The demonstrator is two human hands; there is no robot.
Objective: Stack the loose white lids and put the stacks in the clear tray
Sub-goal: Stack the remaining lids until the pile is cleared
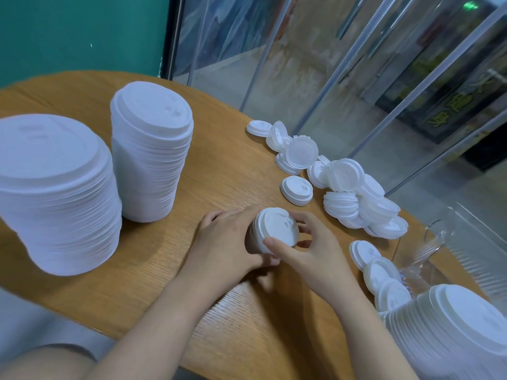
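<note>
Your left hand (227,237) and right hand (310,248) both curl around a short stack of white round plastic lids (274,229) near the middle of the wooden desk (225,149) — each grip clasping its sides. Loose white lids (343,187) lie scattered beyond your right hand, and the clear plastic tray (466,242) sits at the desk's right edge — two tall white lid stacks (151,152) stand at left.
</note>
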